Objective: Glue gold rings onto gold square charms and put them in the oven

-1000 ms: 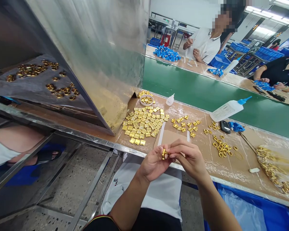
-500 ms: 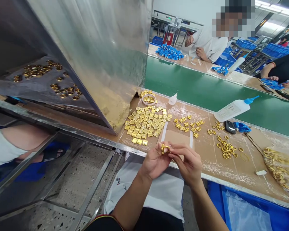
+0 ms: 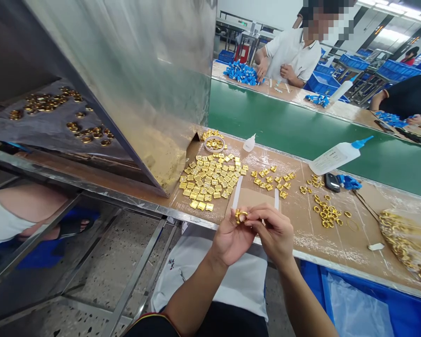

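Observation:
In front of my lap, my left hand (image 3: 231,243) is closed, its thumb and fingertips pinching a small gold-coloured square piece (image 3: 237,216). The fingers of my right hand (image 3: 275,229) are pinched on a gold ring (image 3: 243,215), which sits against the square piece. Fingertips hide part of both, so I cannot tell whether they are joined. Just beyond my hands lies a cardboard sheet (image 3: 256,199) with white strips along its sides. Several gold square pieces (image 3: 210,175) are spread to its left, and several loose gold rings (image 3: 328,216) lie to its right.
A metal hood (image 3: 154,93) rises at the left, with gold rings under it. Along the bench stand a small dropper bottle (image 3: 249,142) and a larger tilted bottle (image 3: 337,157). Across the green belt (image 3: 266,117), co-workers handle blue pieces (image 3: 242,72). A bag of gold rings (image 3: 403,238) lies far right.
The view has shifted slightly. My hands stay together, with the ring turned a little against the square piece. Across the belt, a co-worker's hand has moved down to the blue pile.

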`<action>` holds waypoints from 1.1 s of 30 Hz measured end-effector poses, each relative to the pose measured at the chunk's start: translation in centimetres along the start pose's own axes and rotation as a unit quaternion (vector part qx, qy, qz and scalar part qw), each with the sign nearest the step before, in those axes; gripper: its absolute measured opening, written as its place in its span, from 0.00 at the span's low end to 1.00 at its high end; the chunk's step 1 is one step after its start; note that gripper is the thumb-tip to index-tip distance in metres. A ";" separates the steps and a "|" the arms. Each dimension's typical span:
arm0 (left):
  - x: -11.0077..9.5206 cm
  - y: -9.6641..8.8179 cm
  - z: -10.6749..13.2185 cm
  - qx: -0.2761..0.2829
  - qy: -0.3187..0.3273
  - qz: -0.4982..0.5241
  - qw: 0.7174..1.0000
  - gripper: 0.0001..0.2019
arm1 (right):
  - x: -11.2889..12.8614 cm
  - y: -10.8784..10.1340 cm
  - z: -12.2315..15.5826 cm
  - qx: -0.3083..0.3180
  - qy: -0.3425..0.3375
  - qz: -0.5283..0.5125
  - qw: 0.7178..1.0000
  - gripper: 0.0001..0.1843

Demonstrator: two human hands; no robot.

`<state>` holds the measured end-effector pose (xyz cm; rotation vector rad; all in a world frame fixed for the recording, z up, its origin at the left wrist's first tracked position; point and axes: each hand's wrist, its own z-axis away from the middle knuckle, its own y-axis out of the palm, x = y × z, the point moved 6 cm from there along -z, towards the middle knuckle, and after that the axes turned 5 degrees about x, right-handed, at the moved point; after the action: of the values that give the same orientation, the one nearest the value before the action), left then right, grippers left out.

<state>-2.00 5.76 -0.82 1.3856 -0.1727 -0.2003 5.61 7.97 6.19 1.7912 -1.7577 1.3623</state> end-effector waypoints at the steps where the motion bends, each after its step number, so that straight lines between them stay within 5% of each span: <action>1: 0.1 0.0 0.0 0.001 0.002 0.004 1.000 0.20 | 0.0 -0.1 0.0 0.002 0.002 0.002 1.000 0.08; 19: 1.3 -0.2 0.6 -0.076 0.034 0.087 0.993 0.18 | 0.6 -0.6 0.0 0.022 0.019 -0.001 1.000 0.09; 24: 1.3 0.2 0.6 -0.041 0.010 0.046 0.998 0.19 | 0.7 -0.9 0.3 0.018 0.029 -0.009 0.999 0.09; 33: 1.6 0.5 0.8 0.009 -0.036 -0.013 0.999 0.19 | 0.5 -1.6 -1.2 0.104 0.037 -0.057 0.992 0.09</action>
<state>-0.63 4.67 -0.20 1.4004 -0.2176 -0.2704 6.47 8.88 7.80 1.8861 -1.4988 1.5936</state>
